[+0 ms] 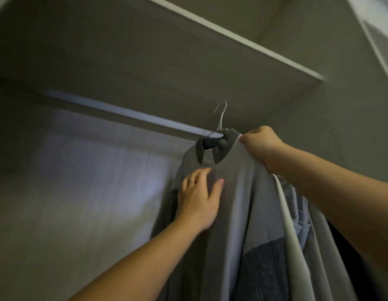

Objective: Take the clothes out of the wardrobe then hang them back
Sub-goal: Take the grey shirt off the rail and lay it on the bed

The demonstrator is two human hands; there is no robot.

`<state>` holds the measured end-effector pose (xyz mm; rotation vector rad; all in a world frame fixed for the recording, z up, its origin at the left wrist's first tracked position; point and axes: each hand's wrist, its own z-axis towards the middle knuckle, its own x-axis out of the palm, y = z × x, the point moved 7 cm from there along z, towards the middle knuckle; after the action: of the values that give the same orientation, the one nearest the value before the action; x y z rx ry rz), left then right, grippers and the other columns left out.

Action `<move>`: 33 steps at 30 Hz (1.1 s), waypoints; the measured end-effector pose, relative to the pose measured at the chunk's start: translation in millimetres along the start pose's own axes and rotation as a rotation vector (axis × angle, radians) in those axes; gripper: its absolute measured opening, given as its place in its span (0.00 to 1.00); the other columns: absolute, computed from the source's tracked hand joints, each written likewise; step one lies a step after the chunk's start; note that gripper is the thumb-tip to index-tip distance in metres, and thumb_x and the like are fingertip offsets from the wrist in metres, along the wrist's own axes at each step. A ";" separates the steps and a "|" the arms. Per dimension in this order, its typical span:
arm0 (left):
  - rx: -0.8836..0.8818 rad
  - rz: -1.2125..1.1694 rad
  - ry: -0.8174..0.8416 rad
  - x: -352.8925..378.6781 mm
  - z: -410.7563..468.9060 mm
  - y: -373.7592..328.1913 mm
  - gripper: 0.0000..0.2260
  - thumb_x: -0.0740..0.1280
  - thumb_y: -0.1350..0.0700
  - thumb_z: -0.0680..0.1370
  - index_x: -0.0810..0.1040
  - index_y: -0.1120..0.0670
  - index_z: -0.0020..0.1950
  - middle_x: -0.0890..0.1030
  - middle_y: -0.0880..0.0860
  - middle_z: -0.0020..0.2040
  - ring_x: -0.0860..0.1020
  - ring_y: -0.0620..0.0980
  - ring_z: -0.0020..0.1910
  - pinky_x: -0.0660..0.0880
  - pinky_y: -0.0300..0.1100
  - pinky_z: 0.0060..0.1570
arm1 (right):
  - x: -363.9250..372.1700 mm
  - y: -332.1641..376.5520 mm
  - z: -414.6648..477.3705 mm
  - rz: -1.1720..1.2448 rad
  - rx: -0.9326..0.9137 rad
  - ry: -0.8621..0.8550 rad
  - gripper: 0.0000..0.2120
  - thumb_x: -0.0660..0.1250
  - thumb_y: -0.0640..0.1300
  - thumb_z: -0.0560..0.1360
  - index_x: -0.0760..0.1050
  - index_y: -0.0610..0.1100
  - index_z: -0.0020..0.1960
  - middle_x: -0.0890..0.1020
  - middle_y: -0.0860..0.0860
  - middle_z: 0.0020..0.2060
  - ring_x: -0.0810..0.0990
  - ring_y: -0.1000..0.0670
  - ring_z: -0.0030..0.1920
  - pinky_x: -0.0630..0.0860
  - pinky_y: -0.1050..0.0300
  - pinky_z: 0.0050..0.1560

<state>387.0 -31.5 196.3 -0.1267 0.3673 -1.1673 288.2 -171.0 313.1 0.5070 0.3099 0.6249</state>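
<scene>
A grey collared shirt [238, 192] hangs on a white wire hanger [221, 118] inside the wardrobe, its hook raised just in front of the metal rail [123, 111]. My right hand [260, 146] grips the shirt's shoulder beside the collar. My left hand [199, 198] rests flat on the shirt's front below the collar, fingers straight. Behind the grey shirt hang a white garment [293, 235] and a light blue one [301, 213].
A shelf [232, 53] runs overhead above the rail. The wardrobe's back wall [91, 181] fills the left side, with no clothes on that stretch of rail. The right side panel [341, 105] stands close to the hanging clothes.
</scene>
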 end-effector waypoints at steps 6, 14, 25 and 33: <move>0.035 -0.032 -0.229 2.4 8.8 -24.0 0.33 0.50 0.36 0.76 0.64 0.50 0.77 0.63 0.52 0.78 0.57 0.54 0.77 0.55 0.53 0.74 | -67.3 9.8 -41.5 -0.504 -0.240 -0.019 0.16 0.66 0.50 0.78 0.81 0.39 0.42 0.83 0.41 0.38 0.78 0.49 0.40 0.77 0.49 0.44; 0.207 -0.213 -0.197 59.3 -24.7 -116.7 0.34 0.50 0.37 0.77 0.62 0.55 0.77 0.62 0.57 0.78 0.57 0.59 0.77 0.56 0.59 0.74 | -195.9 26.0 -127.0 -1.164 -0.394 -0.200 0.16 0.56 0.58 0.80 0.78 0.50 0.51 0.83 0.44 0.47 0.79 0.38 0.50 0.76 0.47 0.46; 0.405 -0.511 -0.070 105.7 -102.3 -338.3 0.29 0.56 0.39 0.78 0.64 0.52 0.75 0.70 0.55 0.72 0.68 0.57 0.69 0.66 0.58 0.67 | -406.1 70.6 -238.1 -1.629 -0.302 -0.359 0.17 0.53 0.58 0.82 0.76 0.49 0.53 0.83 0.42 0.46 0.80 0.38 0.46 0.69 0.52 0.40; 0.434 -0.821 0.217 169.2 -179.8 -502.7 0.24 0.59 0.43 0.79 0.66 0.51 0.72 0.76 0.55 0.63 0.74 0.58 0.59 0.73 0.56 0.56 | -573.9 97.9 -337.3 -1.809 -0.202 -0.388 0.21 0.51 0.59 0.81 0.76 0.46 0.51 0.83 0.42 0.40 0.81 0.39 0.39 0.78 0.45 0.40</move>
<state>-56.9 -367.5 135.5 0.2588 0.2429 -2.0558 -343.5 -341.2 155.5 0.0031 0.2190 -1.1801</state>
